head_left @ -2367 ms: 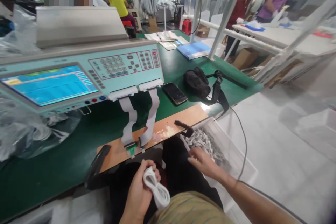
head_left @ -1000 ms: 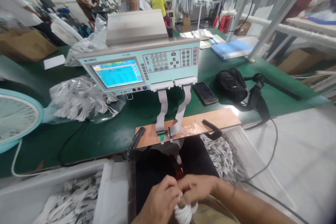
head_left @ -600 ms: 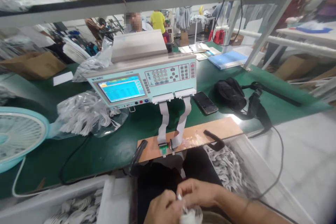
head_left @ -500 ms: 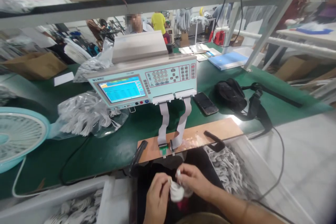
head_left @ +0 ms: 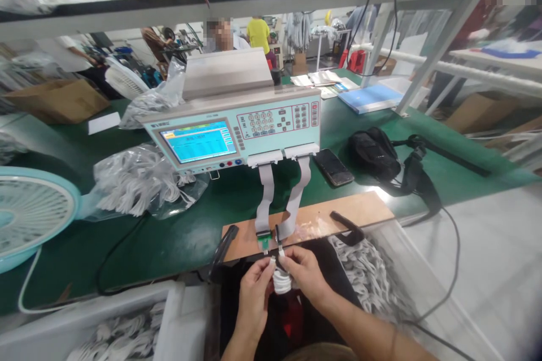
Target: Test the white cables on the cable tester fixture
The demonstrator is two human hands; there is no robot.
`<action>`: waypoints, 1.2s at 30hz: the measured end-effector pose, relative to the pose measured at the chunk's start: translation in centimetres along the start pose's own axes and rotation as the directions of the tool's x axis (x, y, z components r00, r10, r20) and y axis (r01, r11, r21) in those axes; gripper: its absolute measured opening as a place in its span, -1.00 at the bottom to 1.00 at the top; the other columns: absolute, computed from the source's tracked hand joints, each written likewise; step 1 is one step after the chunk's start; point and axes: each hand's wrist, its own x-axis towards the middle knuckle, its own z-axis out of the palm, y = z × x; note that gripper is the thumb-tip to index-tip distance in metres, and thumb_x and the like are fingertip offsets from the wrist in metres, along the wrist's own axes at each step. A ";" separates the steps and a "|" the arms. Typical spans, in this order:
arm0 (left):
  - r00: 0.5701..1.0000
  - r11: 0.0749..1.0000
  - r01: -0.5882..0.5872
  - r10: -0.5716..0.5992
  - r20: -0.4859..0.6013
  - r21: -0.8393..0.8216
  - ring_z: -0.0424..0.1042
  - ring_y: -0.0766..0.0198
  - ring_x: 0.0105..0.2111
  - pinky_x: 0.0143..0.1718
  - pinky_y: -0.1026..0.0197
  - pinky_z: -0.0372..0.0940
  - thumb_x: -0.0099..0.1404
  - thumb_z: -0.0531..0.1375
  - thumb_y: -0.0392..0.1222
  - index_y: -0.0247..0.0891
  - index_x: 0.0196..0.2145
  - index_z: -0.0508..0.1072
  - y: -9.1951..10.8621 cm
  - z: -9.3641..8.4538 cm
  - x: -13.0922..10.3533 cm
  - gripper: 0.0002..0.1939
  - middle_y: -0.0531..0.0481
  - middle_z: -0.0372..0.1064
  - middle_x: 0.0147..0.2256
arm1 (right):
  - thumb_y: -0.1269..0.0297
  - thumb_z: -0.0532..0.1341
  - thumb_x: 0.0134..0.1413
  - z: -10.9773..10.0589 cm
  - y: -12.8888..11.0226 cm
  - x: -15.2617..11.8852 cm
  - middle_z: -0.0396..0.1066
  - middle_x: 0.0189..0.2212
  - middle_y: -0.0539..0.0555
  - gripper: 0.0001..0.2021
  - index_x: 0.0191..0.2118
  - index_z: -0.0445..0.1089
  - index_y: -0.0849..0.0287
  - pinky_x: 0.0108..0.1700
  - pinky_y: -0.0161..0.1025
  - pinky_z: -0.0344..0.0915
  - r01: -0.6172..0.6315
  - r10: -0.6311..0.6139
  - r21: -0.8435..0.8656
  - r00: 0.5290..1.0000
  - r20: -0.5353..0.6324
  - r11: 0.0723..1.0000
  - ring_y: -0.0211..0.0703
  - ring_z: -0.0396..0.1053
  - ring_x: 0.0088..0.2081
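A coiled white cable [head_left: 282, 282] hangs between my two hands. My left hand [head_left: 255, 287] pinches one of its end plugs just below the green circuit board [head_left: 265, 241]. With fingers closed on the other end, my right hand [head_left: 305, 273] holds that plug at the small metal connector by the board's right; whether it is seated there cannot be made out. Two grey ribbon cables [head_left: 265, 197] run from the connectors down to the front of the wooden board [head_left: 326, 217]. Behind them stands a cable tester [head_left: 237, 124] with a lit blue screen.
Black clamps [head_left: 223, 251] grip the wooden board at both ends. White bins of cables stand left [head_left: 171, 316] and right [head_left: 419, 287]. A fan [head_left: 38, 220], a bag of cables [head_left: 135, 180], a phone [head_left: 333, 167] and a black pouch [head_left: 372, 152] lie around the tester.
Both hands have moved up and forward with the cable, from over my lap to the board's front edge. The right-hand plug now meets the connector. The tester screen's display has changed.
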 end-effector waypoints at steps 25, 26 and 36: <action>0.948 0.911 -0.283 0.312 -0.055 0.300 0.23 0.34 -0.54 -0.50 0.35 0.13 0.21 0.15 -0.03 -0.31 -0.48 0.44 -1.5 -0.3 1.1 -0.72 0.10 0.27 -0.59 | 0.03 0.33 -0.19 0.8 -0.8 -0.3 0.33 -0.61 -0.03 -0.66 -0.50 0.42 0.26 -0.43 -0.33 0.14 -0.102 0.100 0.101 0.995 0.029 0.990 -0.29 0.18 -0.55; 0.944 0.900 -0.295 0.327 -0.048 0.321 0.23 0.35 -0.56 -0.52 0.35 0.12 0.21 0.15 -0.03 -0.32 -0.51 0.43 -1.3 -0.2 0.9 -0.70 0.10 0.26 -0.61 | 0.02 0.33 -0.18 0.7 -0.7 -0.4 0.34 -0.60 -0.02 -0.66 -0.49 0.42 0.26 -0.43 -0.33 0.15 -0.108 0.106 0.097 0.994 0.034 0.989 -0.28 0.20 -0.54; 0.679 0.617 -0.183 0.642 -0.355 0.766 0.41 0.20 -0.26 -0.15 0.20 0.26 0.31 -0.03 -0.14 -0.26 -0.36 0.44 3.3 -13.6 -5.4 -0.72 -0.09 0.44 -0.33 | 0.12 0.37 -0.21 -0.1 1.3 0.5 0.47 -0.42 -0.01 -0.72 -0.35 0.46 0.18 -0.28 -0.37 0.28 -0.169 0.170 0.013 0.985 -0.016 0.985 -0.18 0.38 -0.33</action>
